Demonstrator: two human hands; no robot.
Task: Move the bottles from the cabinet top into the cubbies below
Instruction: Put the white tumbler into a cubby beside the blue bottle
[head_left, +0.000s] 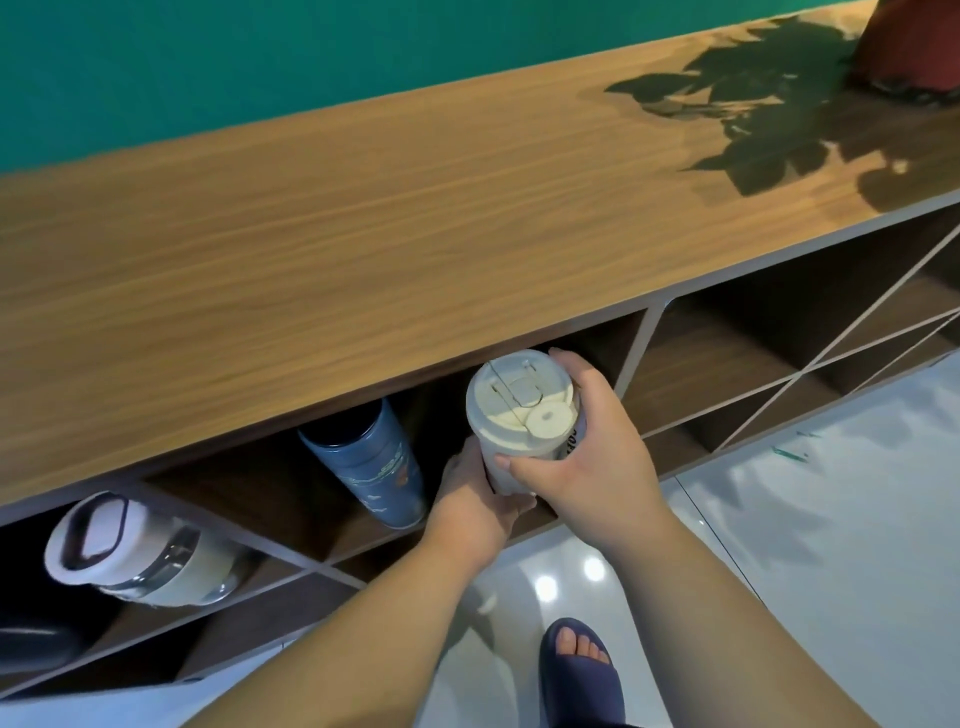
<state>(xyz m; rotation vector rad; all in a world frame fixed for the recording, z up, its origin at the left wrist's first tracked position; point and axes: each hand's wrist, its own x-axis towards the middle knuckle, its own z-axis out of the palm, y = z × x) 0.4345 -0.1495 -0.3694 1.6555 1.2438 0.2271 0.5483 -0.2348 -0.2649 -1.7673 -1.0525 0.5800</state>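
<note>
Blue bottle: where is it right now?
Head view, centre-left: the blue bottle stands in a cubby under the cabinet top, just left of the white cup held in both hands.

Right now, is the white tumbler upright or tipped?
Upright: the white tumbler shows its lid skyward, with both hands round it.

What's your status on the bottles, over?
Both hands, left and right, on cream tumbler at cubby mouth. Blue bottle beside it. Nothing blocking.

A home: wooden cubby cabinet (363, 249), slippered foot (579, 670).
</note>
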